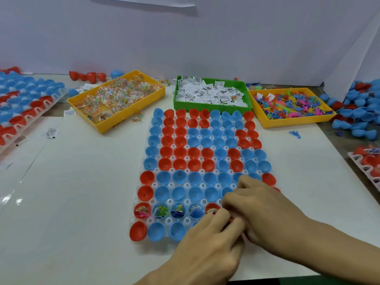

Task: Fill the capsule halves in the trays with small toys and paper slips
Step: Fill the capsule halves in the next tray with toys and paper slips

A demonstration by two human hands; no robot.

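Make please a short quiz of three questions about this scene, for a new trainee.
1. True or false: the green bin holds paper slips.
2. Which row of the tray already has filled halves? A) farthest B) second from the near edge C) nearest
3. Where are both hands, left hand and right hand?

Key:
1. True.
2. B.
3. Together over the tray's near right part, by the last filled half.
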